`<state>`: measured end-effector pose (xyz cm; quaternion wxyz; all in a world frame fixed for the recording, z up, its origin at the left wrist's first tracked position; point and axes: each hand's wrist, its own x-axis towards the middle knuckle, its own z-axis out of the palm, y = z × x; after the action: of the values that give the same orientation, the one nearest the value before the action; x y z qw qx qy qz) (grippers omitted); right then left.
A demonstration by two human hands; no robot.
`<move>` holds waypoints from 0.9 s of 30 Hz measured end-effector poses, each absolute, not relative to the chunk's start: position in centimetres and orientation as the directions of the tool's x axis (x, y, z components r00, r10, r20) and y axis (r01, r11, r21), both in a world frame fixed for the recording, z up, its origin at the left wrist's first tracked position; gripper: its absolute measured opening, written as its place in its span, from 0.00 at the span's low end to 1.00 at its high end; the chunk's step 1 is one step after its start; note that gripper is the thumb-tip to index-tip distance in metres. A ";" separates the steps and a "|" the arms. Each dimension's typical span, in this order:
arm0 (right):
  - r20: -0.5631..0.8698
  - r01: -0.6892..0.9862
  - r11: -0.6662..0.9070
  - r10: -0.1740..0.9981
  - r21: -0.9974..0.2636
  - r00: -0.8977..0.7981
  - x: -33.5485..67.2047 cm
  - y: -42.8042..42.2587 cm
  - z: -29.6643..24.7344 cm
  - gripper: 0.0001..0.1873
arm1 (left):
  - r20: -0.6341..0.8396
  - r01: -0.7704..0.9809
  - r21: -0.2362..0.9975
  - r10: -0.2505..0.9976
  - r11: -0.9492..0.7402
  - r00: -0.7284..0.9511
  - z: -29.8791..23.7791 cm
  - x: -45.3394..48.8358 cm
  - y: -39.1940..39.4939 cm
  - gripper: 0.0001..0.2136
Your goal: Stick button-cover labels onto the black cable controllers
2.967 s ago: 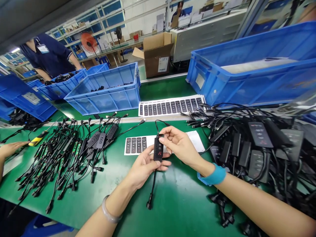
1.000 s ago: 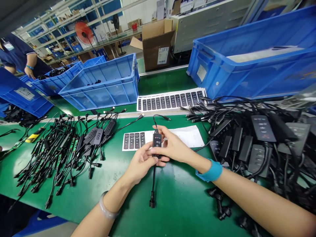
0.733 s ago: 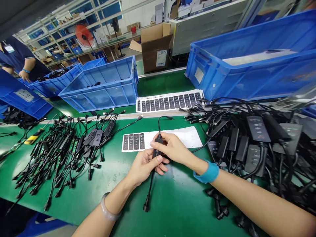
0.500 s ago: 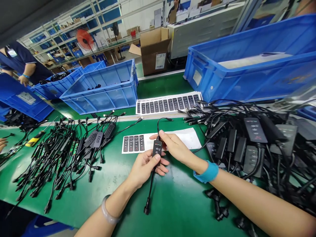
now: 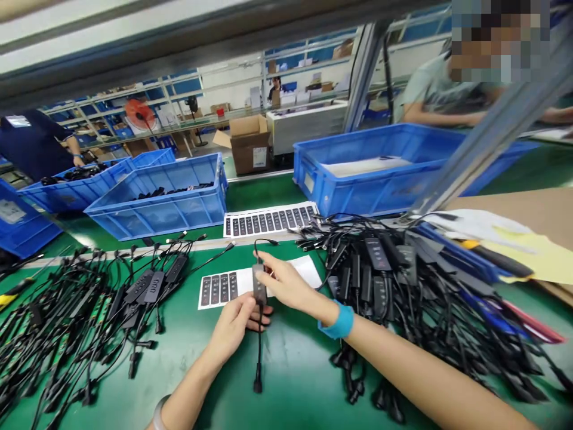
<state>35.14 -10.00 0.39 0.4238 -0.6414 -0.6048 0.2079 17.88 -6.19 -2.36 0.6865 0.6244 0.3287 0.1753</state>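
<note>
A small black in-line controller box (image 5: 259,285) with cables at both ends is held upright over the green bench. My left hand (image 5: 233,322) grips its lower end between thumb and fingers. Around the upper end are the fingers of my right hand (image 5: 286,282), with one digit lying on the front face. The lower cable (image 5: 258,358) hangs down to a round connector. Behind the hands lies a white label sheet (image 5: 244,279) with several dark button labels at its left part. My right hand partly covers that sheet.
Tangled cables with circuit boards and controllers (image 5: 67,334) lie left. A pile of controllers (image 5: 367,280) lies right. More label sheets (image 5: 271,221) sit behind, before a blue bin (image 5: 156,215) and another blue bin (image 5: 371,185). A metal post (image 5: 483,137) slants at right; co-workers are beyond.
My view has tilted up and swung right. The left thumb has shifted from the controller's face to its lower end, while a right-hand digit has come onto its face.
</note>
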 end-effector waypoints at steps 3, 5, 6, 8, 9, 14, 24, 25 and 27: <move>0.235 0.862 -0.125 0.934 -0.491 0.269 39.5 -11.9 3.7 0.14 | 0.018 0.224 0.939 0.687 -0.262 0.726 -2.2 17.0 -5.8 0.18; 0.229 0.897 -0.354 0.881 -0.264 0.415 42.5 -13.8 5.4 0.11 | 0.158 0.234 0.851 0.655 -0.469 0.739 -2.2 16.7 -5.9 0.17; 0.238 0.883 -0.412 0.855 -0.226 0.460 43.7 -14.5 6.0 0.11 | 0.187 0.254 0.798 0.626 -0.546 0.757 -2.3 16.6 -6.1 0.19; 0.289 0.847 -0.511 0.796 -0.148 0.531 45.0 -15.0 6.3 0.13 | 0.161 0.336 0.659 0.563 -0.672 0.811 -2.7 16.7 -6.5 0.24; 0.297 0.852 -0.511 0.801 -0.113 0.520 44.9 -14.6 6.2 0.14 | 0.125 0.381 0.575 0.538 -0.724 0.834 -2.9 16.9 -6.8 0.27; 0.142 0.981 -0.109 0.981 -0.162 0.132 38.4 -8.8 3.1 0.13 | 0.052 0.456 0.270 0.485 -0.848 0.873 -3.7 17.7 -7.8 0.33; 0.180 0.951 0.095 0.983 -0.293 -0.043 30.2 -4.6 -1.6 0.08 | 0.148 0.410 0.251 0.453 -0.877 0.879 -4.1 17.5 -7.9 0.35; 0.227 0.932 0.129 0.973 -0.339 -0.052 30.3 -4.8 -1.4 0.09 | 0.155 0.407 0.244 0.450 -0.880 0.879 -4.1 17.5 -8.1 0.35; 0.383 0.842 0.230 0.923 -0.487 -0.030 30.9 -5.4 -0.8 0.10 | 0.177 0.409 0.225 0.450 -0.885 0.876 -4.1 17.6 -8.2 0.36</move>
<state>30.86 -5.42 -0.76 0.3219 -0.6174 -0.7150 0.0629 17.60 -8.21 -4.08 0.0905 0.9642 0.2225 0.1126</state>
